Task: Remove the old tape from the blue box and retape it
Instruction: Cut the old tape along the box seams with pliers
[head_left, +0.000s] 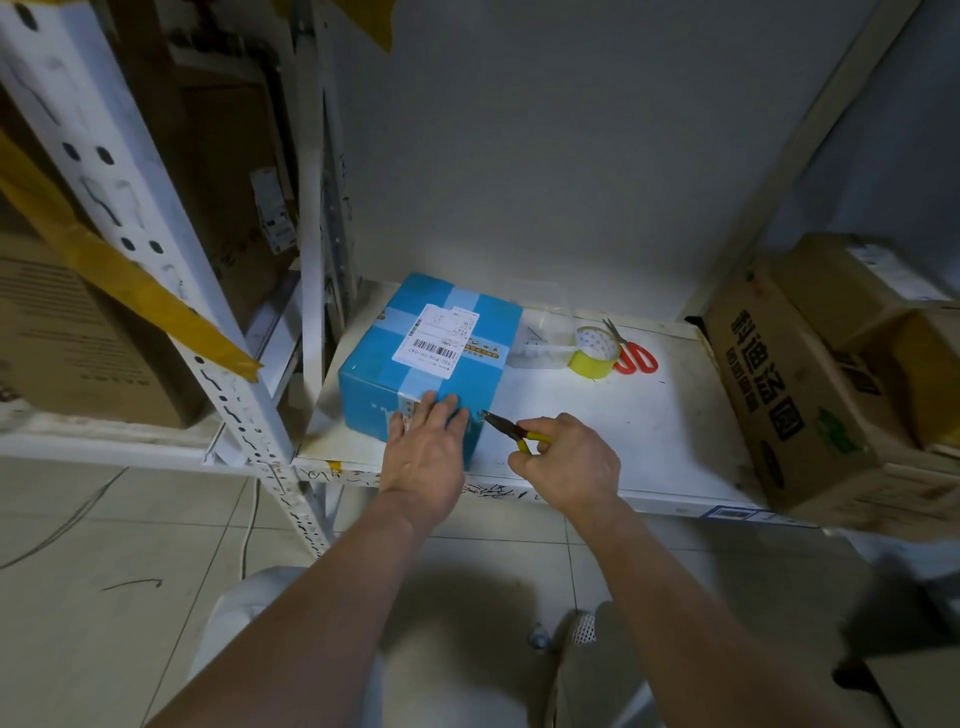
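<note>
Left hand (423, 457) flat, fingers straight, pinning blue box (431, 364) on the shelf (597, 415) against sliding, while right hand (569, 462) pinches yellow-handled pliers (511, 430), tip at the box's taped corner.

On the white barcode label (435, 338) atop my blue cardboard box (410, 374), I read "S02-R04-00-042"; other print is illegible.

Taped blue box (431, 358) on shelf (597, 415)
</note>
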